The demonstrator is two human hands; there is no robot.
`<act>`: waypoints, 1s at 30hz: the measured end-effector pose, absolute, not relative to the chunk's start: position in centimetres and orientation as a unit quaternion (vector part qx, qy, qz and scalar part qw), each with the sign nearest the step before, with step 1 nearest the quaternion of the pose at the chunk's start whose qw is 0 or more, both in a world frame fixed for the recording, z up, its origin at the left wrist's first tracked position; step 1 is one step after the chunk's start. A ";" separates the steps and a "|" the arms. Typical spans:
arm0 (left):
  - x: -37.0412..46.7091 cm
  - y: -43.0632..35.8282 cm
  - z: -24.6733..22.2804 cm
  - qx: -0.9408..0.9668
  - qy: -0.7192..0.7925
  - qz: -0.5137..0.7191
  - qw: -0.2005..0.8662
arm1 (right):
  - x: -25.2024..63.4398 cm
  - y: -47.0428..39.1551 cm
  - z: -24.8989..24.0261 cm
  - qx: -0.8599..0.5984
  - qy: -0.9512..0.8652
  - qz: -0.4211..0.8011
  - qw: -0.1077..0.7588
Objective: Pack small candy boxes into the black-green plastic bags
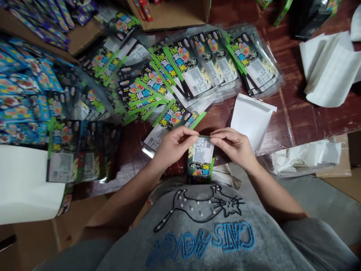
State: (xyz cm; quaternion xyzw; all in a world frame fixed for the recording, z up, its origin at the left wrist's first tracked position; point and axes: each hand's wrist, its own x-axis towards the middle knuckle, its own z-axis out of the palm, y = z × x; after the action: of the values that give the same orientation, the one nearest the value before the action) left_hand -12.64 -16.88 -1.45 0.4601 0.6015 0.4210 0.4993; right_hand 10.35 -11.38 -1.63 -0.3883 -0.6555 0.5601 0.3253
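Note:
Between both hands hangs a candy packet, black and green with a white label, close to my body at the table's front edge. My left hand pinches its upper left corner between thumb and fingers. The upper right corner is gripped the same way by my right hand. Just beyond my left hand lies another packet of the same print, flat on the table. A white paper sheet with a folded edge rests beyond my right hand.
Overlapping rows of similar packets spread over the dark red table. Blue sachets pile up at left, near a cardboard box. Stacked white papers lie at right, above a clear plastic bag.

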 end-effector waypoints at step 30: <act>-5.0 -4.3 -0.8 0.847 0.356 0.185 0.348 | 21.7 3.7 -3.7 -0.623 -0.726 0.247 0.153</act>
State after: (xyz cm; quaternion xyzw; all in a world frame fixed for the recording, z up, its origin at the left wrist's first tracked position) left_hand -5.01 -4.26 -0.79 0.8469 0.3565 0.1854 0.3484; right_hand 21.67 3.69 -3.74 -0.6229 -0.7261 0.2474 0.1535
